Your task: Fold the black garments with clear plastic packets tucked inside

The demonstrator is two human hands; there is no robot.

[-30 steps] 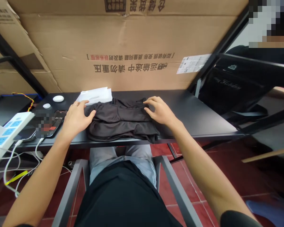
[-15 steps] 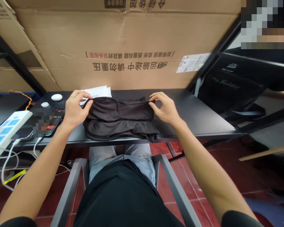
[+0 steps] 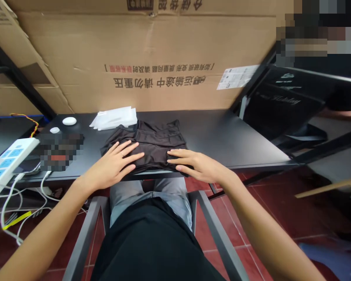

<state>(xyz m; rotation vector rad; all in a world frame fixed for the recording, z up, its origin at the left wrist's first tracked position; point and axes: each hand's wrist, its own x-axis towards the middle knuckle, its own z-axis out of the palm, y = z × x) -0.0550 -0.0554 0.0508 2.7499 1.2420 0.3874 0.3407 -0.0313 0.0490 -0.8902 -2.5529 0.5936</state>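
Here's the dark cloth (image 3: 160, 138), creased on the tabletop (image 3: 219, 136) and well apart from the cardboard panel (image 3: 163, 43), left hand (image 3: 111, 166) and right hand (image 3: 200, 166) on its side farther from that panel, each grip spread, fingers apart, clamped on nothing! The risk is a tug away from the panel, which could drag the loose layers over the tabletop's edge and skew the folds. Half a second ago both grips were pinching the cloth's panel-side edge; now they've released it and lie farther from the panel.
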